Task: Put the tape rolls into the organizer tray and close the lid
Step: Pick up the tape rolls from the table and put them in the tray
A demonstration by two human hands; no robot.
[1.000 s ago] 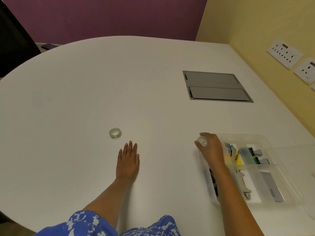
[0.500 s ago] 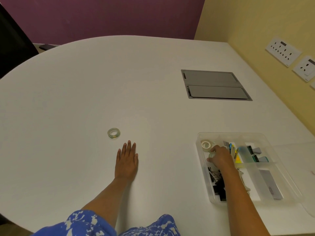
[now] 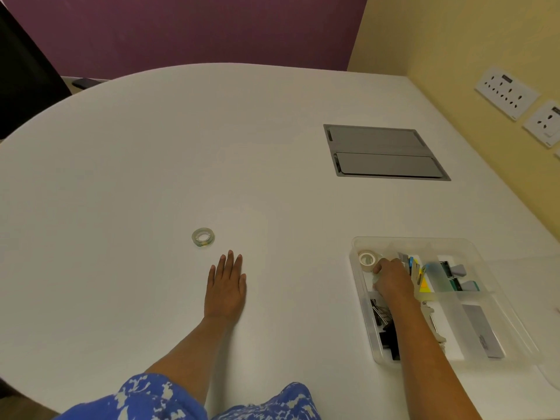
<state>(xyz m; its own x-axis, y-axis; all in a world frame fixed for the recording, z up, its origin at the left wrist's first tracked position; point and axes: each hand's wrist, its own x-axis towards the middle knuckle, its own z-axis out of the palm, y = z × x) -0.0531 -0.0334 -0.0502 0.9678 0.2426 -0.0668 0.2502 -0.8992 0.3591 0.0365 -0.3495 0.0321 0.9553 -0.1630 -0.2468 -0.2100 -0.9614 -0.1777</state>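
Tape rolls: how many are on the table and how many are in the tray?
Tape rolls on the table: 1, the loose tape roll
Tape rolls in the organizer tray: 1 plainly visible, the white tape roll
Total: 2; the right hand may hide another.

At the lower right of the frame, part of the clear tray (image 3: 497, 301) and its black clips (image 3: 382, 316) is covered by the right hand (image 3: 392, 280) and forearm. Whether a tape roll is held under the curled fingers (image 3: 377, 269) cannot be told. The wall sockets (image 3: 542, 121) are cut off by the right edge, and a blue item (image 3: 431, 266) in the tray is blurred.
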